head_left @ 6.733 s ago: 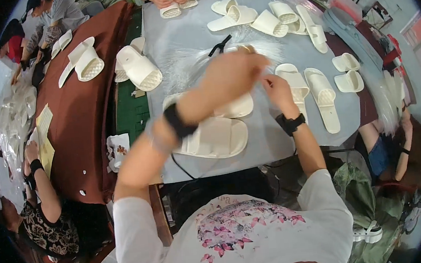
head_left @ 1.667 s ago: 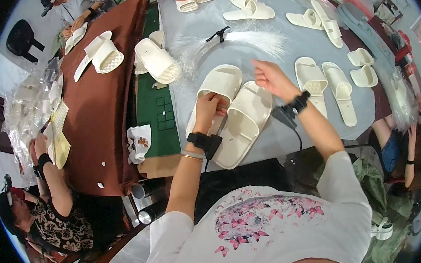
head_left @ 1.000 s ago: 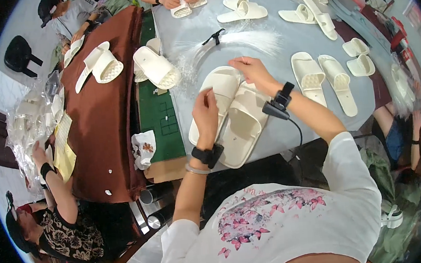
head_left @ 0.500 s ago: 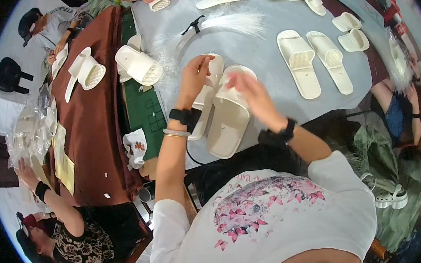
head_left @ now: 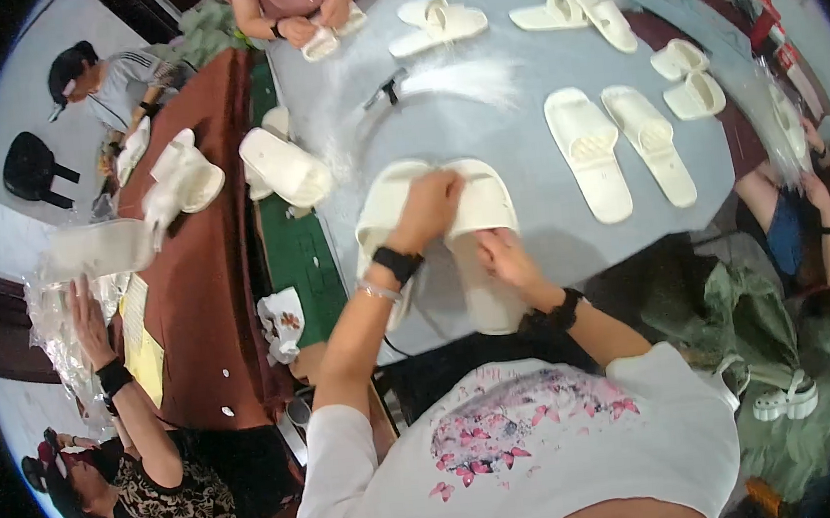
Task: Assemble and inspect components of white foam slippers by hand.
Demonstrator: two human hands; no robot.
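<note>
Slippers (head_left: 484, 204) near table (head_left: 539, 184) edge, room rightward

A pair of slide sandals (head_left: 483, 197) lies side by side at the near edge of the table (head_left: 532, 160). Behind it sits a tied bundle of strands (head_left: 454, 80) — and behind that, two more slides (head_left: 459, 24). Another pair (head_left: 588, 155) lies to the right. Overlapping slides (head_left: 280, 164) straddle the left edge; farther left, a second table (head_left: 207, 307) bears slides (head_left: 201, 184) toward its far end.
</note>
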